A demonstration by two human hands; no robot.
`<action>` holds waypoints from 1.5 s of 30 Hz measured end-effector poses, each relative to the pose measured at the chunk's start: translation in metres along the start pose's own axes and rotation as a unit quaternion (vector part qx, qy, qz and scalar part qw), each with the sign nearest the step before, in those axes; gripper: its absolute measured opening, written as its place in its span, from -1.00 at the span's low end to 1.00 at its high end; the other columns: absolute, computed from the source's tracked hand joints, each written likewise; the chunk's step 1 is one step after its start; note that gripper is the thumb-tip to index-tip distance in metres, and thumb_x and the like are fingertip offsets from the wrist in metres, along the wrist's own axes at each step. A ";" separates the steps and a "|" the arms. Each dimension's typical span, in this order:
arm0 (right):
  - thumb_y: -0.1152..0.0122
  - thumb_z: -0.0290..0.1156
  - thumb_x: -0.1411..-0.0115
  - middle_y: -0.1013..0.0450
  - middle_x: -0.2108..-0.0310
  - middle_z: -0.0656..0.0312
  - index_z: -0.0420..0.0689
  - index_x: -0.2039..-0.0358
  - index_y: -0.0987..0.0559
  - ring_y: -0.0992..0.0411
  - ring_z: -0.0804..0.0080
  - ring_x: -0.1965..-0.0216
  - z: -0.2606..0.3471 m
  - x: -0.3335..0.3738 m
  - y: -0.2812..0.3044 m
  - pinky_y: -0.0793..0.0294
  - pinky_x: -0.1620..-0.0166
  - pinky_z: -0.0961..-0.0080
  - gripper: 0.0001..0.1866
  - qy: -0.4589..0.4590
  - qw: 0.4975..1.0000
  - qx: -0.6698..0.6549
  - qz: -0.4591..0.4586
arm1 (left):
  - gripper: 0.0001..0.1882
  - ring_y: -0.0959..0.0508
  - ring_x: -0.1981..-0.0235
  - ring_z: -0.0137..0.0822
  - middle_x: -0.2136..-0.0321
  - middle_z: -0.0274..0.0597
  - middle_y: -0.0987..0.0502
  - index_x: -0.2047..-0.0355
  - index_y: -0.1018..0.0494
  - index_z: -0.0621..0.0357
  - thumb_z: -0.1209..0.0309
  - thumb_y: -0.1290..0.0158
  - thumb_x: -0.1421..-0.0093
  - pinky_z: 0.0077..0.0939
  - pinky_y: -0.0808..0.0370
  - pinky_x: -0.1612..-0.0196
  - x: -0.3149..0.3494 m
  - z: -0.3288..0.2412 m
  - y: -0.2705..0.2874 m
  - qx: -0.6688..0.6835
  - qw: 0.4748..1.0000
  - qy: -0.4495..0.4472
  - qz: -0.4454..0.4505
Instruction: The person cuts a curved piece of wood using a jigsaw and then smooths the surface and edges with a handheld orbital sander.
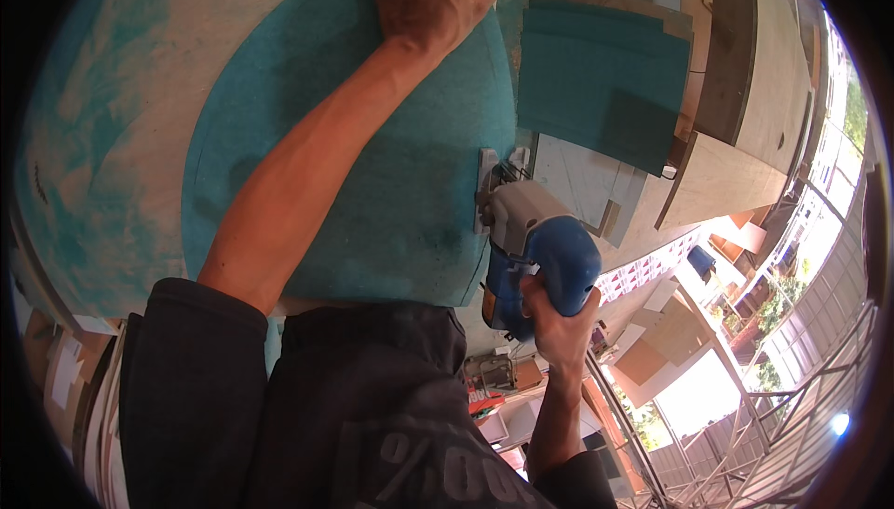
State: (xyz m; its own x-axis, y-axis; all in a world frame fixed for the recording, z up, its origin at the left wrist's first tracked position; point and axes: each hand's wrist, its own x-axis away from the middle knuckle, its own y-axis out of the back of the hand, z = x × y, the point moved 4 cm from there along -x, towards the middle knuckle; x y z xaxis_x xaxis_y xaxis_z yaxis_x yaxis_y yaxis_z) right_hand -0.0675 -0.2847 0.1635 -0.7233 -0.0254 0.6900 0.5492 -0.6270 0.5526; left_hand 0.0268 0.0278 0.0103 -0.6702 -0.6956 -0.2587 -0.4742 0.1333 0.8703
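Seen from the head camera, a worker's left hand presses, fingers spread and grasping nothing, on a smooth teal panel with a curved edge, apparently to steady it, while the right hand clenches the handle of a blue-and-grey jigsaw, its metal shoe at the panel's right edge, seemingly for control. The panel lies on a pale, teal-smeared worktable; flat, squarish teal sheets are stacked beyond the saw.
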 end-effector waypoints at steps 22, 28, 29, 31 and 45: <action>-0.45 -0.30 -0.18 -0.51 0.61 0.33 -0.23 0.44 -0.66 -0.45 0.62 0.57 -0.070 0.032 0.000 -0.41 0.45 0.57 -0.76 0.005 0.998 -0.067 0.000 | -0.26 -0.39 -0.10 -0.07 0.03 -0.07 -0.42 -0.07 -0.38 0.26 -0.09 -0.23 -0.10 -0.04 -0.34 -0.05 0.075 -0.029 -0.024 -0.023 0.995 -0.081 -0.051; -0.41 -0.41 -0.21 -0.49 0.58 0.37 -0.27 0.45 -0.62 -0.39 0.69 0.52 -0.098 0.053 -0.002 -0.38 0.44 0.59 -0.80 -0.043 0.995 -0.089 -0.014 | -0.23 -0.40 -0.07 -0.08 0.04 -0.06 -0.42 -0.07 -0.41 0.24 -0.15 -0.23 -0.08 -0.06 -0.33 -0.02 0.109 -0.047 -0.030 -0.039 0.989 -0.120 -0.077; -0.41 -0.42 -0.21 -0.49 0.58 0.37 -0.27 0.45 -0.62 -0.39 0.70 0.52 -0.101 0.056 -0.003 -0.37 0.45 0.59 -0.80 -0.050 0.994 -0.100 -0.015 | -0.21 -0.40 -0.07 -0.08 0.04 -0.06 -0.41 -0.07 -0.41 0.24 -0.17 -0.23 -0.07 -0.06 -0.33 -0.01 0.113 -0.047 -0.035 -0.038 0.987 -0.130 -0.084; -0.41 -0.42 -0.21 -0.49 0.59 0.38 -0.28 0.45 -0.62 -0.39 0.70 0.52 -0.106 0.059 -0.004 -0.36 0.46 0.60 -0.80 -0.055 0.992 -0.112 -0.018 | -0.27 -0.41 -0.04 -0.09 0.08 -0.07 -0.42 -0.02 -0.44 0.23 -0.12 -0.25 -0.07 -0.08 -0.35 0.01 0.118 -0.051 -0.032 -0.028 0.984 -0.145 -0.102; -0.43 -0.47 -0.19 -0.58 0.45 0.26 -0.30 0.24 -0.63 -0.52 0.56 0.50 -0.131 0.084 -0.019 -0.48 0.39 0.61 -0.80 -0.052 0.985 -0.133 -0.097 | -0.75 -0.45 0.10 0.03 0.22 -0.07 -0.47 0.21 -0.55 0.21 0.37 -0.24 -0.12 -0.06 -0.38 -0.02 0.103 -0.040 -0.020 0.184 0.971 -0.150 0.009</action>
State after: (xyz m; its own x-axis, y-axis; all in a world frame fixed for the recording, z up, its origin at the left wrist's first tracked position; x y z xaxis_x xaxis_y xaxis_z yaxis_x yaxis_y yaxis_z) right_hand -0.1938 -0.3772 0.1499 -0.7494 0.1851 0.6357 0.2663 -0.7948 0.5453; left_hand -0.0099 -0.0746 -0.0174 -0.7898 -0.4617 -0.4039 -0.5966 0.4250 0.6808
